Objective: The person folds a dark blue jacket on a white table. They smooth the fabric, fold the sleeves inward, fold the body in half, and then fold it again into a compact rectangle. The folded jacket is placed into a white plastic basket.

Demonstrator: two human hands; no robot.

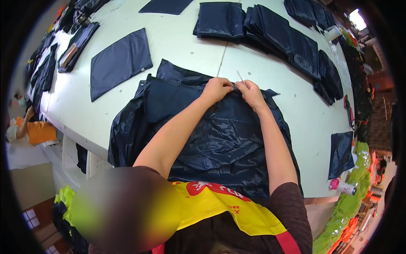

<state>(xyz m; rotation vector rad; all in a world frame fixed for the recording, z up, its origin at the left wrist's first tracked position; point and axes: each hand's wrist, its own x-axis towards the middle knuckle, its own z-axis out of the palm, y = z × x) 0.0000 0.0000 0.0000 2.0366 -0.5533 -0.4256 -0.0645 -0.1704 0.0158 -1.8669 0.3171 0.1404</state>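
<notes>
A glossy dark navy garment (224, 135) lies spread and wrinkled across the table's near edge, in front of my body. At its far edge my left hand (217, 90) pinches the cloth between thumb and fingers. Close beside it, my right hand (251, 93) is closed at the same edge. A thin, pale, pointed tool (240, 75) sticks up from the right fingers; its kind is too small to make out. Under my left forearm, a smoother folded part (169, 99) of the navy cloth lies on top.
Folded navy pieces (220, 19) stand in stacks along the far right of the white table (177, 42). One flat navy piece (120, 63) lies at left. A pink-lidded bottle (343, 186) is at the right edge. Another person (36, 129) is at far left.
</notes>
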